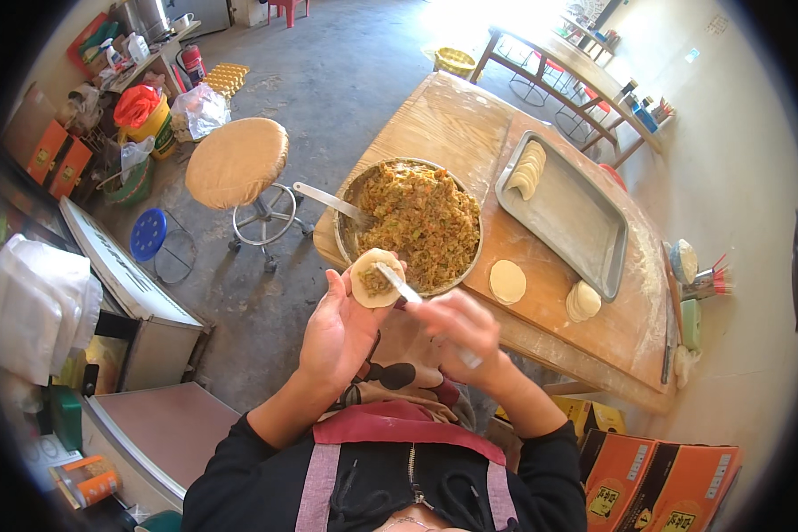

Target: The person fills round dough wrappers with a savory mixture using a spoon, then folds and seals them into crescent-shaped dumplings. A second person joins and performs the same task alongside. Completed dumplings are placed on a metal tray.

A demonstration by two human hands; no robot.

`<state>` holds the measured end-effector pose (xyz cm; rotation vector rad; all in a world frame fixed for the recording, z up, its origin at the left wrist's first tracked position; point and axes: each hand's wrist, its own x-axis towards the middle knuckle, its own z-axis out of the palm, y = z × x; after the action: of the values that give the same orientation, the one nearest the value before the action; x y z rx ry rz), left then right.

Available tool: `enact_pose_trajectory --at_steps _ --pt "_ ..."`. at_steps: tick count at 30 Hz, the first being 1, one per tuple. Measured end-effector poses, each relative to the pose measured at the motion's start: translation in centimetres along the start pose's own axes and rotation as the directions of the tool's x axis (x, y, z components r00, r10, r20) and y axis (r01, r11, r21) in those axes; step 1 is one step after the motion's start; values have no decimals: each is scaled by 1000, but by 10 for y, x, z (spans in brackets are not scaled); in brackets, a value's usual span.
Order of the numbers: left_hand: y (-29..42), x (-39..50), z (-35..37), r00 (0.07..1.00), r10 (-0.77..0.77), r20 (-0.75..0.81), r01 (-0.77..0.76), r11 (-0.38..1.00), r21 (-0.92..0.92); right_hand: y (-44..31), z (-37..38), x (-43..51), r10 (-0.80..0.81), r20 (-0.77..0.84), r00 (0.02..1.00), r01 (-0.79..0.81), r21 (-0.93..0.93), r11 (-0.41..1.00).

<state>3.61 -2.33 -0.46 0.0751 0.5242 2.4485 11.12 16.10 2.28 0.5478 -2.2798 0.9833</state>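
My left hand (339,326) is palm up with a round dough wrapper (361,297) lying on its fingers. A small heap of chopped filling (374,282) sits on that wrapper. My right hand (462,326), slightly blurred, grips a metal spatula (399,282) whose tip touches the filling. Just beyond my hands is a round metal bowl (481,243) full of filling, with a metal spoon or ladle (329,199) resting in it. To the bowl's right, one flat wrapper (507,282) and a small stack of wrappers (583,302) lie on the wooden board (545,319).
A metal tray (565,213) holds a row of folded dumplings (528,170) at one end. The floured table (452,126) reaches away from me. A round padded stool (238,163) stands left of the table. Orange cartons (658,479) are at lower right, a white freezer (133,266) at left.
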Motion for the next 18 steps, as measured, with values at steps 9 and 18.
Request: enact_pose_trajectory --at_steps 9,18 --pt "1 3 3 997 69 -37 -67 996 57 0 -5 -12 -126 198 972 144 -78 987" --pt "-3 2 10 1000 22 -15 -21 999 38 1 -7 -10 -145 219 965 161 -57 985"
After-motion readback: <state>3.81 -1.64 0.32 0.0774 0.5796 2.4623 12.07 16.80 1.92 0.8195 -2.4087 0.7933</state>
